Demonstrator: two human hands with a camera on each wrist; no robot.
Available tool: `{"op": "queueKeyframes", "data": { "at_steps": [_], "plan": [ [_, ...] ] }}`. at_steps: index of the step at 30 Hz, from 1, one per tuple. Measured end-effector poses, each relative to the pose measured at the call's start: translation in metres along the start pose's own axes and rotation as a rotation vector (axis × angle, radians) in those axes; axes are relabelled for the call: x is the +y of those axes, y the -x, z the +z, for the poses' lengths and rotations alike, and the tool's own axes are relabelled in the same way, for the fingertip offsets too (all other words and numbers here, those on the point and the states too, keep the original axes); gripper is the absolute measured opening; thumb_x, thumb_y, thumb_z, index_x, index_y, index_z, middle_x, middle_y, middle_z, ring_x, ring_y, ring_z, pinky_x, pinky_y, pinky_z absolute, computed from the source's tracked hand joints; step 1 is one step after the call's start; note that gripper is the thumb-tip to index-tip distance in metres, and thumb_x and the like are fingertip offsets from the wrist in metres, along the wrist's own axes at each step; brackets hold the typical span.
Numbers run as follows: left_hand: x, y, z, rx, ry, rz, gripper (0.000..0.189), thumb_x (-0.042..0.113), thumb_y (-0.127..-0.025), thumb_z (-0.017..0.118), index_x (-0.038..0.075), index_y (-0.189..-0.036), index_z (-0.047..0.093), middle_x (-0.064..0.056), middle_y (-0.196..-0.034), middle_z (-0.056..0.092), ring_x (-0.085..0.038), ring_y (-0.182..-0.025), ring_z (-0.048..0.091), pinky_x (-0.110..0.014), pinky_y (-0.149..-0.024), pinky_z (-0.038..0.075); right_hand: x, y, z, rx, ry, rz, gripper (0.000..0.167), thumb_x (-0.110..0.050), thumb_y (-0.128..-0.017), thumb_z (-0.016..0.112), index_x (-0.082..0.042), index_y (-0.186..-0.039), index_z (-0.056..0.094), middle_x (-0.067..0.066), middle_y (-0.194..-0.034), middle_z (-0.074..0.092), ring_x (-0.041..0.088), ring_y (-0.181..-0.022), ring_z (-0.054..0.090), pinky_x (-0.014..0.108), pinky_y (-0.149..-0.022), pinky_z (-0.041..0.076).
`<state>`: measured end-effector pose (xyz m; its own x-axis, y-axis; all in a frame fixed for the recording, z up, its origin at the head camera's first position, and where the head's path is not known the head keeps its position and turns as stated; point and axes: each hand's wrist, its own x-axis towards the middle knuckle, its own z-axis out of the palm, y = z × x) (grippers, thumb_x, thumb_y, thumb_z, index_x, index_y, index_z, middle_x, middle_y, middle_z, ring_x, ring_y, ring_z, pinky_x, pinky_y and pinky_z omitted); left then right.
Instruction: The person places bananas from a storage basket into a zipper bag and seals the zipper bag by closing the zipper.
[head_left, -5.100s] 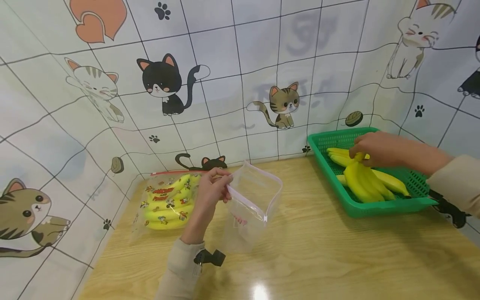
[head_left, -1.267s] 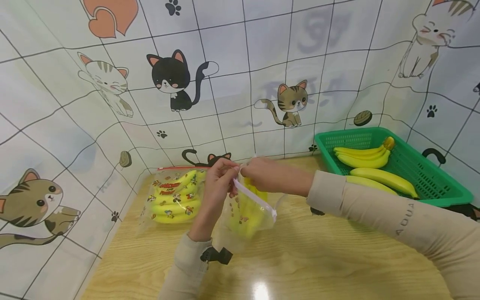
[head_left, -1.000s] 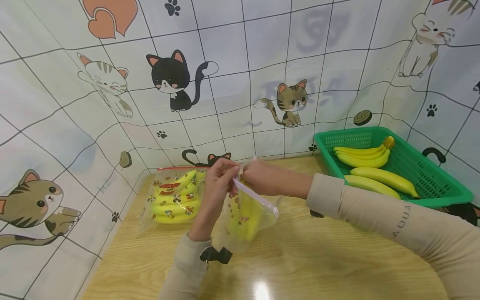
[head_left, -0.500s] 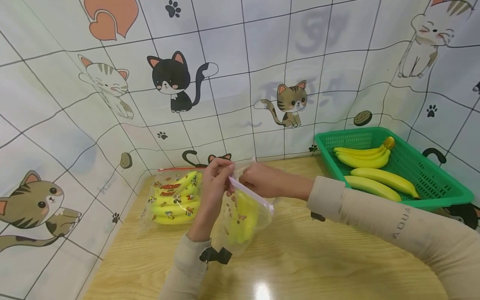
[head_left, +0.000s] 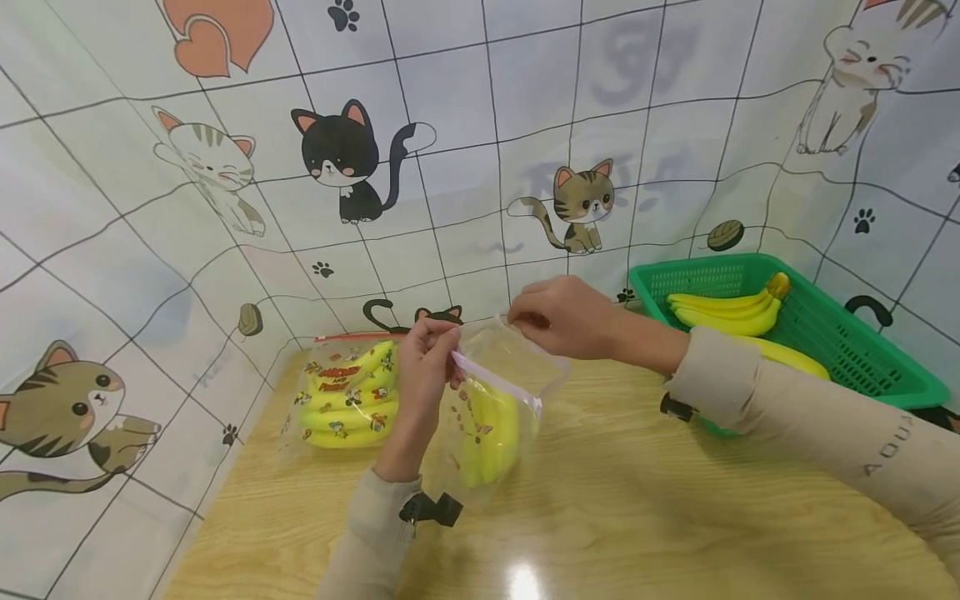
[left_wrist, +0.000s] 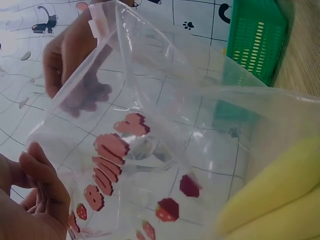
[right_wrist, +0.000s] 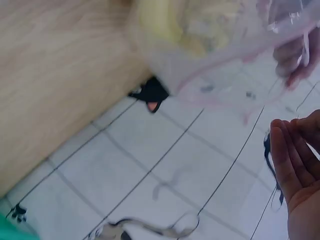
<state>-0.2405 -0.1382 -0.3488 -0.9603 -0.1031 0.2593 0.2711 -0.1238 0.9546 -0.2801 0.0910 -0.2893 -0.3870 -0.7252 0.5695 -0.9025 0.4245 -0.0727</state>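
Note:
My left hand (head_left: 426, 362) pinches the rim of a clear zip bag (head_left: 498, 387) with a pale pink seal and printed pink and red pictures. The mouth of the bag gapes, and yellow bananas (head_left: 486, 433) stand inside it. In the left wrist view the bananas (left_wrist: 280, 195) show at the lower right. My right hand (head_left: 566, 317) is above and beside the bag's far corner, fingers loosely bent. In the right wrist view that hand (right_wrist: 300, 165) has thumb near fingertips, nothing between them, and the bag lies a little apart.
A second zip bag (head_left: 348, 400) with a red seal lies at the left, bananas inside. At the right, a green basket (head_left: 892, 367) holds a bunch of bananas (head_left: 731, 312) and loose ones, partly behind my right arm. A cat-patterned wall covering (head_left: 465, 192) backs the wooden table (head_left: 600, 500).
My right hand took bananas from the basket and lowered them into the bag. It has now let go and risen out, up and to the right. My left hand kept its hold.

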Motion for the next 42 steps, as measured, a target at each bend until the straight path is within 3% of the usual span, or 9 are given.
{"op": "queueKeyframes", "data": {
  "at_steps": [5,13,19,23,27,34,42],
  "plan": [
    [0.000,0.000,0.000,0.000,0.019,-0.021,0.009,0.008,-0.100,0.063,0.002,-0.107,0.063,-0.007,-0.073,0.063,-0.009,-0.043,0.050,-0.019,-0.040,0.040,0.025,0.019,-0.032,-0.069,0.095,0.103,0.015,-0.001,-0.093,0.066,-0.013,-0.091,0.076,-0.003,-0.081,0.073,0.004,-0.064,0.056,0.029,-0.065,0.053],
    [0.000,0.000,0.001,-0.002,0.093,-0.049,0.011,0.007,-0.100,0.062,0.000,-0.107,0.062,0.002,-0.067,0.058,-0.009,-0.042,0.045,-0.020,-0.041,0.037,0.068,0.060,-0.069,-0.139,0.221,0.306,0.015,-0.005,-0.096,0.066,-0.014,-0.095,0.077,-0.003,-0.084,0.075,0.006,-0.066,0.060,0.033,-0.065,0.054],
    [0.000,-0.001,0.000,0.005,0.094,-0.058,0.011,0.008,-0.099,0.063,0.000,-0.107,0.063,0.002,-0.067,0.058,-0.009,-0.042,0.045,-0.019,-0.040,0.037,0.089,0.085,-0.083,-0.228,0.292,0.344,0.012,-0.006,-0.096,0.066,-0.014,-0.091,0.074,-0.006,-0.068,0.062,0.007,-0.059,0.048,0.031,-0.060,0.046],
    [-0.001,-0.001,-0.001,0.008,0.094,-0.065,0.007,0.008,-0.098,0.065,0.003,-0.103,0.065,0.002,-0.066,0.057,-0.008,-0.041,0.045,-0.019,-0.040,0.036,0.107,0.103,-0.085,-0.340,0.341,0.388,0.014,-0.007,-0.096,0.064,-0.015,-0.086,0.069,-0.005,-0.062,0.052,0.010,-0.057,0.042,0.031,-0.058,0.040],
    [-0.002,-0.001,0.000,0.004,0.095,-0.071,0.006,0.008,-0.098,0.065,0.003,-0.101,0.065,0.002,-0.065,0.057,-0.008,-0.041,0.045,-0.019,-0.040,0.037,0.124,0.123,-0.081,-0.466,0.343,0.460,0.012,-0.008,-0.097,0.062,-0.014,-0.090,0.070,-0.004,-0.063,0.054,0.012,-0.056,0.042,0.030,-0.055,0.037],
    [-0.004,0.001,0.001,0.000,0.087,-0.089,0.006,0.008,-0.098,0.065,0.003,-0.101,0.064,0.001,-0.065,0.058,-0.008,-0.041,0.045,-0.019,-0.040,0.037,0.148,0.148,-0.066,-0.591,0.307,0.488,0.011,-0.009,-0.096,0.063,-0.013,-0.090,0.071,-0.003,-0.077,0.066,0.012,-0.062,0.051,0.034,-0.058,0.047],
    [-0.002,0.000,0.000,-0.013,0.085,-0.084,0.007,0.008,-0.098,0.065,0.002,-0.103,0.064,0.001,-0.065,0.057,-0.009,-0.041,0.045,-0.019,-0.040,0.037,0.157,0.154,-0.049,-0.733,0.223,0.572,0.010,-0.007,-0.089,0.068,-0.007,-0.098,0.073,0.004,-0.090,0.071,0.018,-0.075,0.060,0.042,-0.065,0.055]
  ]
}}
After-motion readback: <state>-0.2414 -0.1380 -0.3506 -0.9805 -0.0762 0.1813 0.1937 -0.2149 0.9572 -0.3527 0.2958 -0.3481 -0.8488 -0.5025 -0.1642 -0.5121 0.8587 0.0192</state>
